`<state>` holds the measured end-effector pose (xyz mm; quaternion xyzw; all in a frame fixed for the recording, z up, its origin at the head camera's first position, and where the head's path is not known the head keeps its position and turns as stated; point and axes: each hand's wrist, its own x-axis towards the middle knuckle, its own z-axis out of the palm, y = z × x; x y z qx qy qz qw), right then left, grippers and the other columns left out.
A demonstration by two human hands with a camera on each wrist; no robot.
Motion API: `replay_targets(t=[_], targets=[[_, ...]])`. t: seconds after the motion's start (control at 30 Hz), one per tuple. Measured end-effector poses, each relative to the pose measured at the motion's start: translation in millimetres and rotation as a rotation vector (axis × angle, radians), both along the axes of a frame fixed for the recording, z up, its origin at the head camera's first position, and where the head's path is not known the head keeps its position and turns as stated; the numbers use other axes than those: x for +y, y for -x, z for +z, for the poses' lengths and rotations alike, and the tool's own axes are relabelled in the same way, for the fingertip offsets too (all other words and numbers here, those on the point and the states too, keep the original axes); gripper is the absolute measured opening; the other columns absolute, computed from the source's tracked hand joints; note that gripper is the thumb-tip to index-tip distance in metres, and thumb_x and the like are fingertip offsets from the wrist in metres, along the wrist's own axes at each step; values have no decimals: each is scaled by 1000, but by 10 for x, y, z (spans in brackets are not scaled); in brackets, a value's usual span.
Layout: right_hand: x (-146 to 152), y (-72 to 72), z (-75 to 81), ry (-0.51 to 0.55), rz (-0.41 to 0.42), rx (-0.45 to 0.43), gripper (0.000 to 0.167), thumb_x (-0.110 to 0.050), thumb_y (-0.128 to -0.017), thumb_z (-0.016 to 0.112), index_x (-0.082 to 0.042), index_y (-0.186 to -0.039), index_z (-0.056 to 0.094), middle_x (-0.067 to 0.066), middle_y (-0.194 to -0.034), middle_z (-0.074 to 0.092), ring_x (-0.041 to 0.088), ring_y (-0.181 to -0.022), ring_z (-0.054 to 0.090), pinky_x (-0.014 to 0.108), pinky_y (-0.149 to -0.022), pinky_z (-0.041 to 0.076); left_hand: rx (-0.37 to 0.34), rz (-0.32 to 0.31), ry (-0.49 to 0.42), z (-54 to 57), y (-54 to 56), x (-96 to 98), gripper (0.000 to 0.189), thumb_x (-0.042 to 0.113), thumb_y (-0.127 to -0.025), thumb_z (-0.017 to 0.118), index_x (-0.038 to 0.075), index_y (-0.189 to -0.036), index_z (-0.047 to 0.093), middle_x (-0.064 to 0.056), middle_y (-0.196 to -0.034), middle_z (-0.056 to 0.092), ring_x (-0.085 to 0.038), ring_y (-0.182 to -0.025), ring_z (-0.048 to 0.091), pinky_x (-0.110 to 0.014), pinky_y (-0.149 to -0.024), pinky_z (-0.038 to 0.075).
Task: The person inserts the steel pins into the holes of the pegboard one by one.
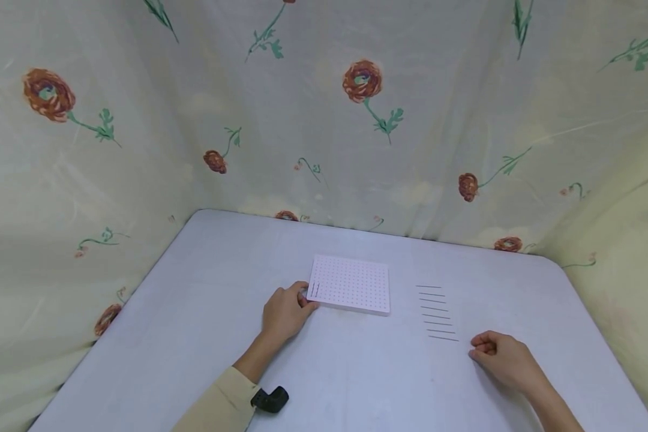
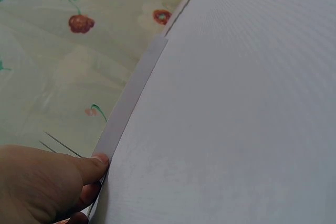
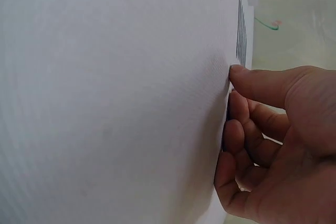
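Note:
A white perforated board [image 1: 351,283] lies on the table, with rows of small holes across its top. Two thin dark pins [image 1: 315,289] stand upright in it near its left edge. My left hand [image 1: 285,312] grips the board's near left corner, thumb against the front edge; in the left wrist view the same pins [image 2: 58,141] rise behind the thumb. To the right of the board, several thin dark pins [image 1: 436,315] lie in a column. My right hand [image 1: 504,360] rests on the table just right of the nearest one, fingers loosely bent and thumb apart, nothing visible between them.
The table [image 1: 378,384] has a white cover. Floral cloth [image 1: 324,120] hangs along its back and both sides. A black band with a dark block [image 1: 270,399] sits at the left wrist, by a beige sleeve [image 1: 218,402].

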<state>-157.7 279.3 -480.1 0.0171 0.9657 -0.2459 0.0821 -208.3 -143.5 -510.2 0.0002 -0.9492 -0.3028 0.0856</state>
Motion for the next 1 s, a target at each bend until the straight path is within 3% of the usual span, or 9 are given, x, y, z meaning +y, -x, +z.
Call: replay_targets(t=[0.5, 1.0], targets=[[-220, 79, 1, -42, -32, 10, 20, -19, -93, 71, -1, -100, 72, 0, -82, 68, 15, -76, 57, 33, -70, 44, 10, -2, -4, -4, -1, -1, 48, 31, -87, 82, 9, -127, 69, 7, -68, 57, -11, -66, 46, -24, -57, 34], [-355, 156, 24, -44, -7, 7, 14, -15, -92, 72, -2, -96, 73, 1, -79, 68, 17, -74, 57, 33, -68, 43, 10, -1, -5, 4, -6, -6, 47, 30, -87, 82, 9, -127, 69, 8, -68, 57, -11, -66, 46, -24, -57, 34]])
